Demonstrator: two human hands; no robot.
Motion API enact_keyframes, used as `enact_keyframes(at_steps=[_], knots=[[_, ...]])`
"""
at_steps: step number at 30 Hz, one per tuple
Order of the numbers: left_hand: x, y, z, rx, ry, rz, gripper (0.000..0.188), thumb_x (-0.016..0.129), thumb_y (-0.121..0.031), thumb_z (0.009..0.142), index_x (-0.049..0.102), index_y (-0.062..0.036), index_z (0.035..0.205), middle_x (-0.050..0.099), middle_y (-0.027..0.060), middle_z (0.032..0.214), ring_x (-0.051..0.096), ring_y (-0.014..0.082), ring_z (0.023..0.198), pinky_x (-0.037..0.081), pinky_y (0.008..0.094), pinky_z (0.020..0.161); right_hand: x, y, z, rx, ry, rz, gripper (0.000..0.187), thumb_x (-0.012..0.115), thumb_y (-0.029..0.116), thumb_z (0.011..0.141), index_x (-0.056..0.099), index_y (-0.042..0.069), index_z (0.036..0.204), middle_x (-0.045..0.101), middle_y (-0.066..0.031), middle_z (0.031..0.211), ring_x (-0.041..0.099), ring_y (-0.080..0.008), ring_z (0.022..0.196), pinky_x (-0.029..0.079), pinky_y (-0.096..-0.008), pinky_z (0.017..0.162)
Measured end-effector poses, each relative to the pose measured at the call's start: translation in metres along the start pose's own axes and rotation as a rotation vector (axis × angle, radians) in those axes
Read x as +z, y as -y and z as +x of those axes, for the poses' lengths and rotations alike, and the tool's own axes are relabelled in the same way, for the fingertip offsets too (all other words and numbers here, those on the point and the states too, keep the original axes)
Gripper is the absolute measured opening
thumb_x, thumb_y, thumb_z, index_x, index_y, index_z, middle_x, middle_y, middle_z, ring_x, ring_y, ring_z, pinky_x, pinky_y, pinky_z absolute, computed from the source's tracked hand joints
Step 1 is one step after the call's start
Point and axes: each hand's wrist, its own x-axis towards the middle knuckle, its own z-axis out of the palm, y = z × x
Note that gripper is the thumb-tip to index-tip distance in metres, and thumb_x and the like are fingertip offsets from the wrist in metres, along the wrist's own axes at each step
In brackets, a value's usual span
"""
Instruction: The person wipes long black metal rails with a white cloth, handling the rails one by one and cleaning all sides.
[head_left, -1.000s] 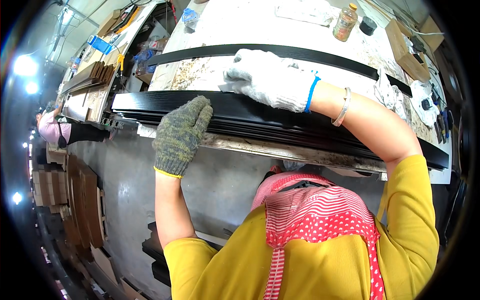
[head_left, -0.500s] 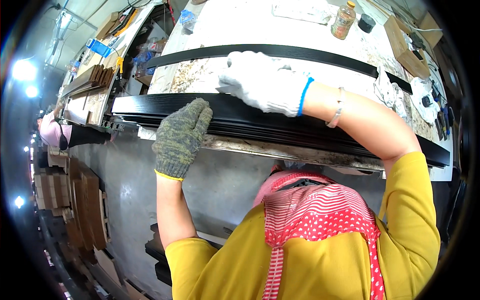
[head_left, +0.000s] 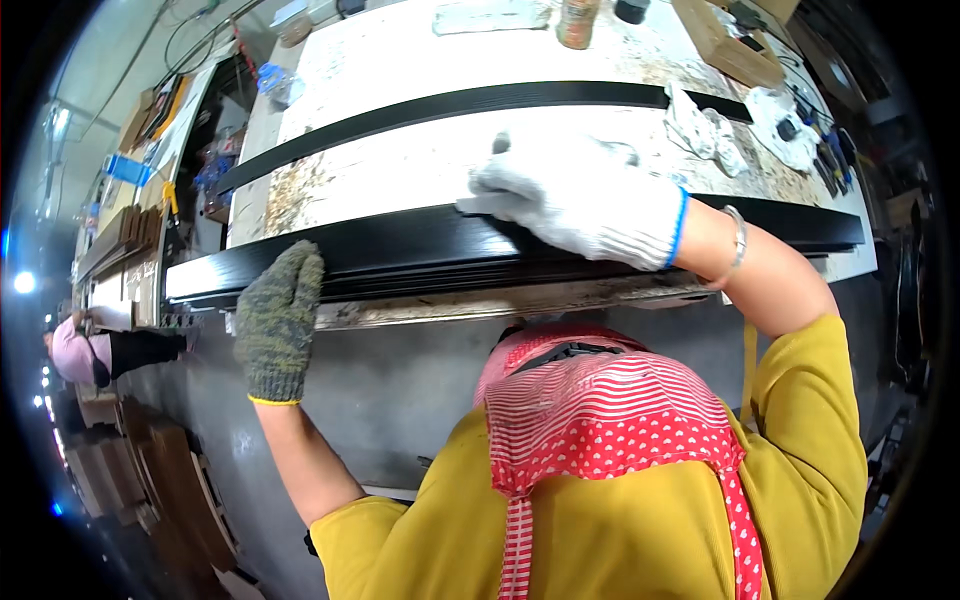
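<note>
A long black board (head_left: 400,240) with a faint grain lies along the near edge of the worktable, apparently on top of other black strips. My left hand (head_left: 283,320), in a grey-green knitted glove, grips its near edge toward the left end, fingers together. Over the middle of the board is my right hand (head_left: 580,195), in a white glove with a blue cuff. Its fingers are bent round a thin, pale piece at the board's surface, too indistinct to name. Farther back, a narrower black strip (head_left: 440,100) lies across the table.
White cloths (head_left: 705,130) lie over the back strip's right part, beside pliers-like tools (head_left: 830,160). Behind are an open cardboard box (head_left: 730,45), a bottle (head_left: 577,22) and a dark round container (head_left: 631,10). A person in pink (head_left: 82,350) stands at far left.
The view has shifted, so the table's things appear farther left. My right hand has moved right along the board; my left hand stays near its left end.
</note>
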Motion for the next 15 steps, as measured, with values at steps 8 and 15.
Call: enact_keyframes(at_steps=[8,15], knots=[[0.000,-0.022,0.000,0.006,0.007,0.319,0.031,0.062,-0.031,0.097,0.071,-0.0066,0.114,0.072,0.0154,0.108,0.068,0.0313,0.097,0.052,0.0386,0.087,-0.072,-0.044,-0.114,0.215,-0.043,-0.099,0.028,0.063,0.031,0.093,0.069,0.004,0.092,0.061,-0.0159,0.084,0.060,-0.0347,0.084,0.050,-0.0428,0.079],[0.062,-0.175,-0.014,0.352,0.064,0.039,0.025,0.066,-0.023,0.095,0.071,-0.0047,0.112,0.072,0.0164,0.108,0.070,0.0315,0.097,0.053,0.0378,0.088,-0.101,-0.063,-0.155,0.248,0.039,-0.171,0.017,0.066,0.019,0.091,0.066,0.004,0.100,0.058,-0.0155,0.090,0.061,-0.0331,0.086,0.051,-0.0416,0.076]])
